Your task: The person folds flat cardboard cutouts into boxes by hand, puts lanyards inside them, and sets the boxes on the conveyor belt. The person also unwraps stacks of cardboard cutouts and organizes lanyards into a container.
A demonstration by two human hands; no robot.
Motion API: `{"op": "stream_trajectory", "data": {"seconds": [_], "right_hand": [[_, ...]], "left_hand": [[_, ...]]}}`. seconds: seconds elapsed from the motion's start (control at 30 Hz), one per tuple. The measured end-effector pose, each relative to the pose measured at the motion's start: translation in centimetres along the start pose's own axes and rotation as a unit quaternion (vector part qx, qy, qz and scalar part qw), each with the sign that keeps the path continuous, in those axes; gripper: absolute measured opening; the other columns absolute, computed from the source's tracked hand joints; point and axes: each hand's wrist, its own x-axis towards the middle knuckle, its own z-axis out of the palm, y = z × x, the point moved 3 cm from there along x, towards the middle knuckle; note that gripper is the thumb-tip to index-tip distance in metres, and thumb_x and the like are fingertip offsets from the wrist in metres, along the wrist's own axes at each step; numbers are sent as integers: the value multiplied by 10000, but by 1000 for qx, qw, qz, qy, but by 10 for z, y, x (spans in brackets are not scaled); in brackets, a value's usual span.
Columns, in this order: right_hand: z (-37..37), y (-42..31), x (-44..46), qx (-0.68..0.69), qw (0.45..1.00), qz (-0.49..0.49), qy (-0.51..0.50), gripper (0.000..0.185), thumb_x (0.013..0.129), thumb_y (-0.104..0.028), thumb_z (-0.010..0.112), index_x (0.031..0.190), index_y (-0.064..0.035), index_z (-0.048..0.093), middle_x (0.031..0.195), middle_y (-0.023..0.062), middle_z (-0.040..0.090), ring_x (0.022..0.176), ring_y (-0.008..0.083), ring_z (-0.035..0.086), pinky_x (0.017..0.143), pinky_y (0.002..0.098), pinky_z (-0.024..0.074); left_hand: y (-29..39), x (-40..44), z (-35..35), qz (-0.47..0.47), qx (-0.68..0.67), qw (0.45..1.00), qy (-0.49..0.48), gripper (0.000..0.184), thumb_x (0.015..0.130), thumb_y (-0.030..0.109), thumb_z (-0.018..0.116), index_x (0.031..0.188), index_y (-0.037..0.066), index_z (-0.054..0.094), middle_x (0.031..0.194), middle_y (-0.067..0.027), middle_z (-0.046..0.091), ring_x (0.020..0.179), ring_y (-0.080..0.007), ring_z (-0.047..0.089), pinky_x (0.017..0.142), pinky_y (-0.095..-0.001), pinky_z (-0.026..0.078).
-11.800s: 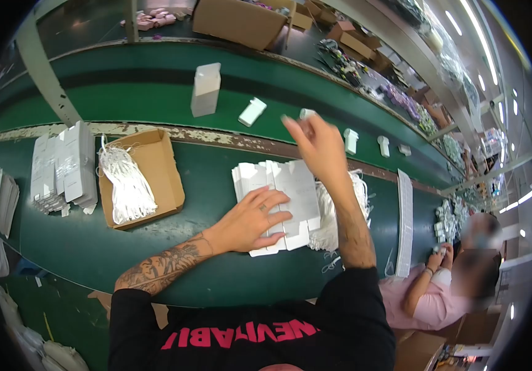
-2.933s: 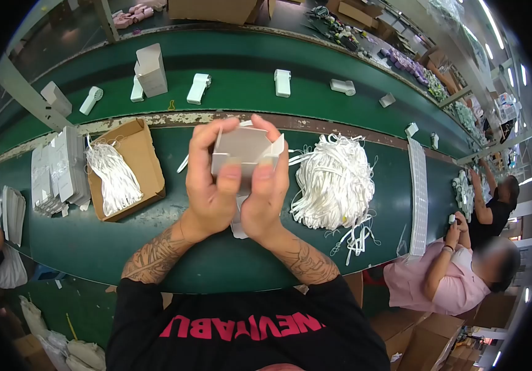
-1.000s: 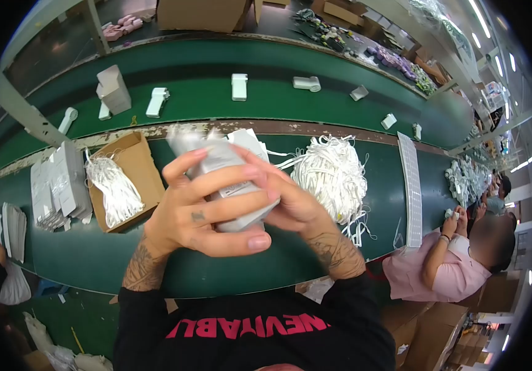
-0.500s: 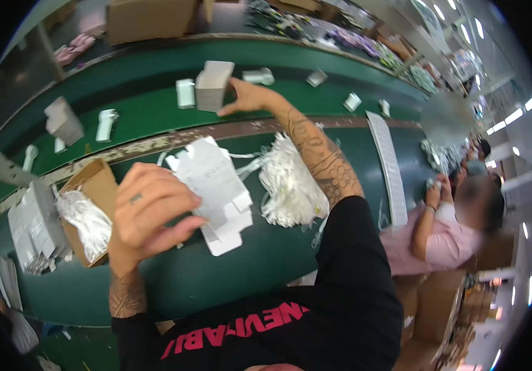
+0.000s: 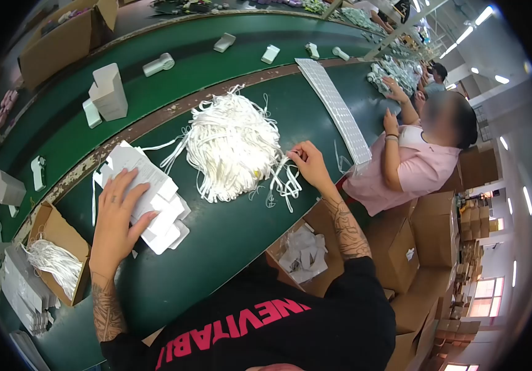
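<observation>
My left hand (image 5: 119, 207) lies on a small stack of flattened white cartons (image 5: 161, 204), its fingers stretched over the printed top one. To the right of the cartons, a large heap of looped white cords (image 5: 232, 145) rests on the green table. My right hand (image 5: 308, 162) is at the heap's right edge, thumb and forefinger pinched on a white cord (image 5: 287, 185) whose loops trail onto the table. A standing pale box (image 5: 108, 93) is on the green conveyor, beyond both hands.
Along the conveyor sit several white handheld devices (image 5: 158, 64). At left are a cardboard box of white cords (image 5: 56, 263) and stacked cartons (image 5: 25, 287). A long white tray (image 5: 334, 108) lies at right, near a co-worker in pink (image 5: 417, 161). An open carton (image 5: 303, 253) stands below the table edge.
My right hand has left the pale box on the conveyor and come back to the cords. My left hand has lowered onto the cartons. The view has turned right.
</observation>
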Motion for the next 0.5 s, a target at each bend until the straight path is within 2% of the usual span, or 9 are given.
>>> {"op": "stream_trajectory", "data": {"seconds": [0.07, 0.17, 0.3, 0.33, 0.43, 0.5], "right_hand": [[0, 12, 0, 22, 1000, 8, -5, 176, 917, -157, 735, 971, -11, 652, 812, 37, 587, 696, 111, 544, 645, 258, 438], [-11, 16, 10, 265, 959, 96, -31, 143, 937, -132, 717, 925, -10, 644, 814, -1, 620, 722, 63, 560, 661, 214, 436], [-57, -64, 27, 228, 972, 50, 0, 104, 963, -105, 682, 954, -14, 632, 834, -9, 647, 739, 53, 576, 680, 216, 460], [-62, -85, 36, 254, 967, -8, 7, 94, 973, -96, 668, 977, -14, 623, 844, 0, 658, 750, 59, 580, 694, 224, 480], [-65, -166, 62, 275, 958, -77, -22, 105, 981, -100, 660, 980, -11, 603, 851, 37, 678, 720, 77, 600, 662, 228, 501], [-55, -212, 86, 322, 936, -120, -74, 102, 1002, -104, 622, 996, -9, 585, 892, 91, 694, 705, 106, 623, 625, 240, 503]], "left_hand": [[4, 0, 0, 7, 9, 1000, 5, 483, 853, 259, 743, 1279, 71, 613, 1499, -148, 475, 1432, -359, 389, 1215, -514, 240], [1, -2, 2, 7, 0, 1000, 4, 482, 859, 224, 716, 1302, 76, 598, 1515, -154, 459, 1455, -368, 356, 1229, -515, 216], [-3, -7, 3, 4, -19, 1000, 4, 486, 862, 206, 703, 1316, 76, 589, 1525, -161, 448, 1467, -372, 340, 1235, -520, 202], [-3, -7, 3, 10, -21, 1000, 9, 479, 868, 222, 709, 1309, 75, 595, 1518, -160, 456, 1462, -366, 349, 1231, -519, 209], [-5, -9, 4, 21, -26, 999, 23, 464, 886, 258, 718, 1298, 77, 605, 1503, -156, 471, 1453, -355, 367, 1223, -518, 224], [-9, -9, 6, 28, -34, 999, 31, 456, 898, 269, 712, 1301, 83, 604, 1501, -154, 472, 1453, -354, 366, 1222, -519, 224]]}}
